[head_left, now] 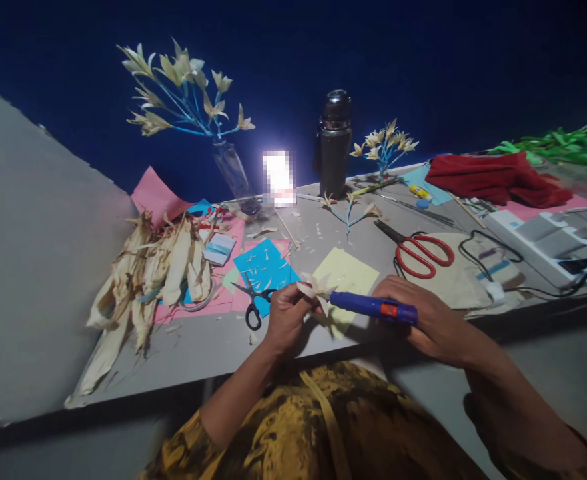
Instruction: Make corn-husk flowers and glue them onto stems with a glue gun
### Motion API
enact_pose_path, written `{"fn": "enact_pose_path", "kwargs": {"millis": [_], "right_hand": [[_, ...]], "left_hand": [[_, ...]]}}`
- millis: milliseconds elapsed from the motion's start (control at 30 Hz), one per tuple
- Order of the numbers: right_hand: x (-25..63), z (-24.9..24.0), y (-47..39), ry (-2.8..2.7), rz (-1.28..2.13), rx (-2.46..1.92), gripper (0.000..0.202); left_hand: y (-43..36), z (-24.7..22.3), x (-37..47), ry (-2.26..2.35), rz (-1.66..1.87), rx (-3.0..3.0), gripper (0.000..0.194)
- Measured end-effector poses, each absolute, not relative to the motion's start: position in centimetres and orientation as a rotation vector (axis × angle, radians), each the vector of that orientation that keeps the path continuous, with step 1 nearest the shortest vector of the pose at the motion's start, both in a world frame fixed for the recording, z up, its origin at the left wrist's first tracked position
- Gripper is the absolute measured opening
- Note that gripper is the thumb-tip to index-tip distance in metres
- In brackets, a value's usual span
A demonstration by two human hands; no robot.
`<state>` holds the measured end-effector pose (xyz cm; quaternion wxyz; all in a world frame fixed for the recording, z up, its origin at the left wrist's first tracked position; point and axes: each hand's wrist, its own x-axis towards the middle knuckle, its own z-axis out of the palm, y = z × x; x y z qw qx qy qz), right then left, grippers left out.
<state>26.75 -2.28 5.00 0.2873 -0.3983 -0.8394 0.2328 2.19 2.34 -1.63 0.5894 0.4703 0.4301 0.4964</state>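
Observation:
Pinched in the fingers of my left hand (289,316) is a pale corn-husk flower (318,289) with spread, pointed petals. My right hand (426,320) is wrapped round a blue glue gun (360,304) with an orange-red label. The glue gun's nozzle points left and meets the flower's base, or lies just beside it; I cannot tell which. Beneath them lies a yellow paper sheet (350,270). Black-handled scissors (253,313) rest open near my left hand, partly over a blue paper sheet (260,263) strewn with small husk scraps.
Dried corn husks (148,280) heap at the left. A glass bottle (236,177) of husk flowers leans at the back, near a dark flask (336,150). Red-handled scissors (423,257), a power strip (538,243) with cables, and a red cloth (498,177) occupy the right.

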Motion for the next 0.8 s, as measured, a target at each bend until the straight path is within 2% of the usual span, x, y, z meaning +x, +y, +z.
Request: {"fn": "enact_pose_path", "kwargs": {"millis": [367,800], "right_hand": [[26.6,4.9,-2.5,-2.305,0.566,-1.123,0.021],[26.3,4.9,-2.6,-2.304,0.505,-1.146,0.016]], "left_hand": [[1.9,-1.9,2.1,0.952,1.167,0.995,0.023],[1.9,-0.9,2.0,1.012,1.170,1.069,0.025]]}}
